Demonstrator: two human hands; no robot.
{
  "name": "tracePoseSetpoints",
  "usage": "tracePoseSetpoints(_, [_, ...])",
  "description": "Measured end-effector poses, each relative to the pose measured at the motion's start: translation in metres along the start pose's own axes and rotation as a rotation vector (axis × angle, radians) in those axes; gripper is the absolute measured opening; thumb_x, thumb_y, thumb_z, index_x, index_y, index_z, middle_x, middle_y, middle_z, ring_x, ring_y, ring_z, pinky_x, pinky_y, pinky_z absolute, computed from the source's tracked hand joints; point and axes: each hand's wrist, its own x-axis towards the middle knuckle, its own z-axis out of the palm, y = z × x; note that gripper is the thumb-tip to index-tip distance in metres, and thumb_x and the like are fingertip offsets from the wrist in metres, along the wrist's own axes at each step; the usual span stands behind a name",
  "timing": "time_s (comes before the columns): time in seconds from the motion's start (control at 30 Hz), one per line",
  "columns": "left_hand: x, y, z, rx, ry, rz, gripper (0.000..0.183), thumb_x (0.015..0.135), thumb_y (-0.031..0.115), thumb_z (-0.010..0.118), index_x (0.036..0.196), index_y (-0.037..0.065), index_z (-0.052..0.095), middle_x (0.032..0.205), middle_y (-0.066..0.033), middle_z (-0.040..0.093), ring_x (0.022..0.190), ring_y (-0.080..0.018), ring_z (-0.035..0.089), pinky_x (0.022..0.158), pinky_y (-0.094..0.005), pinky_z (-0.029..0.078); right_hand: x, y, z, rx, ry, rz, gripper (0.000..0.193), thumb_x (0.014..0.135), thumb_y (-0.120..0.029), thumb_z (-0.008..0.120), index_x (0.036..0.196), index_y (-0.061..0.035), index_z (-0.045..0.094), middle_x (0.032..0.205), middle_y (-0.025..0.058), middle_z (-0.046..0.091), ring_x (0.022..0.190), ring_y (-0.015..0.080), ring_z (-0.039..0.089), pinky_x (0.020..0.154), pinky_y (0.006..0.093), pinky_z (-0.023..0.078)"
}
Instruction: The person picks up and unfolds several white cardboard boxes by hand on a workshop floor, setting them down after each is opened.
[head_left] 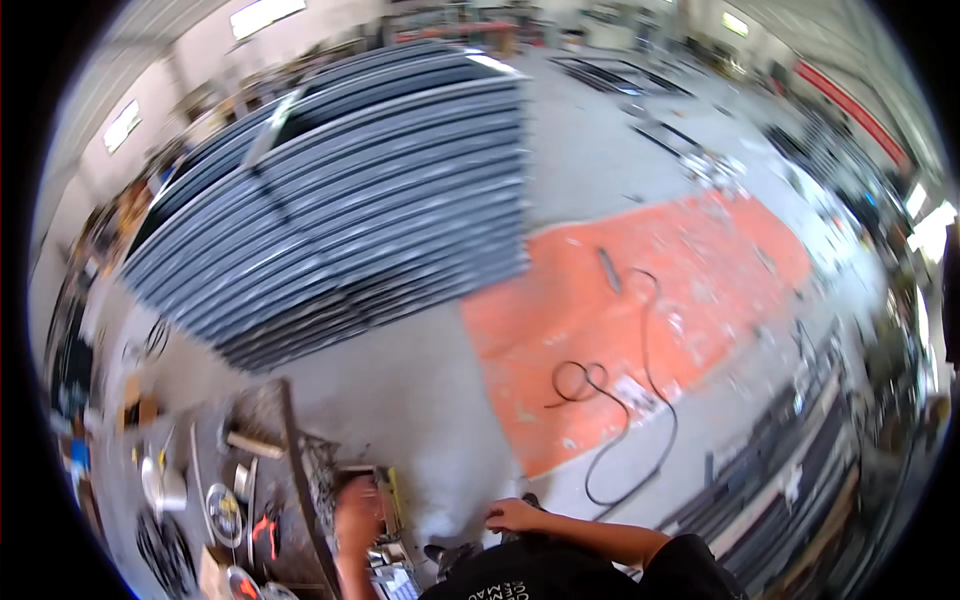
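Observation:
My left hand is smeared by motion and reaches over a small open box beside the workbench. Whether its fingers hold anything cannot be made out. In front of my body, my right hand has its fingers loosely curled, with nothing visible in them. It hangs above my dark shoe. On the bench nearest my left hand lie red-handled pliers, a round spool, a hammer-like tool with a wooden handle and a dark coiled cable.
A tall stack of grey metal frames stands ahead to the left. An orange sheet covers floor at the right, with a black cable looping across its edge. Long metal profiles lie at the lower right. Dark frames rest farther back.

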Motion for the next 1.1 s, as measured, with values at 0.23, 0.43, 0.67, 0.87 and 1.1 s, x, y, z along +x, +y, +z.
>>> tracePoseSetpoints(0.23, [0.076, 0.274, 0.151, -0.413, -1.06, 0.401, 0.045, 0.087, 0.038, 0.059, 0.118, 0.005, 0.058, 0.112, -0.0187, 0.062, 0.101, -0.0334, 0.06, 0.09, -0.039, 0.046, -0.13, 0.046, -0.181, 0.08, 0.682, 0.052, 0.027, 0.082, -0.018, 0.061, 0.1, 0.0021, 0.065, 0.086, 0.0112, 0.068, 0.072, 0.0164, 0.065, 0.068, 0.0288, 0.053])
tracePoseSetpoints(0.43, [0.155, 0.259, 0.214, 0.515, -0.922, 0.529, 0.044, 0.083, 0.043, 0.059, 0.107, 0.007, 0.063, 0.096, -0.0156, 0.066, 0.089, -0.0348, 0.063, 0.08, -0.0441, 0.05, -0.153, 0.043, -0.273, 0.532, 0.971, -0.046, 0.023, 0.083, -0.012, 0.062, 0.1, 0.0043, 0.063, 0.078, 0.01, 0.066, 0.069, 0.0155, 0.064, 0.061, 0.0253, 0.051])
tracePoseSetpoints(0.67, [0.246, 0.278, 0.317, 0.373, -1.124, 0.395, 0.049, 0.085, 0.05, 0.053, 0.111, 0.01, 0.064, 0.107, -0.0171, 0.065, 0.099, -0.0351, 0.061, 0.085, -0.0476, 0.048, -0.128, 0.04, -0.407, 0.756, 0.762, -0.039, 0.024, 0.087, -0.016, 0.064, 0.105, 0.0002, 0.062, 0.089, 0.0092, 0.067, 0.078, 0.0174, 0.067, 0.068, 0.0288, 0.056])
tracePoseSetpoints(0.87, [0.351, 0.446, 0.404, 0.338, -1.019, 0.709, 0.04, 0.082, 0.04, 0.054, 0.107, 0.01, 0.063, 0.097, -0.016, 0.067, 0.091, -0.0338, 0.064, 0.078, -0.0456, 0.051, -0.146, 0.211, -0.501, 0.051, 1.197, 0.683, 0.027, 0.074, -0.026, 0.066, 0.087, -0.002, 0.069, 0.086, 0.0161, 0.069, 0.077, 0.0229, 0.069, 0.068, 0.035, 0.055])
tracePoseSetpoints(1.1, [0.419, 0.633, 0.506, 0.173, -1.092, 1.002, 0.036, 0.086, 0.038, 0.052, 0.098, 0.007, 0.062, 0.095, -0.0166, 0.065, 0.088, -0.0343, 0.062, 0.075, -0.0458, 0.05, -0.22, 0.35, -0.458, 0.997, 1.323, 0.867, 0.01, 0.077, 0.0, 0.057, 0.074, 0.0043, 0.066, 0.062, 0.0133, 0.065, 0.048, 0.0248, 0.062, 0.045, 0.0346, 0.051])
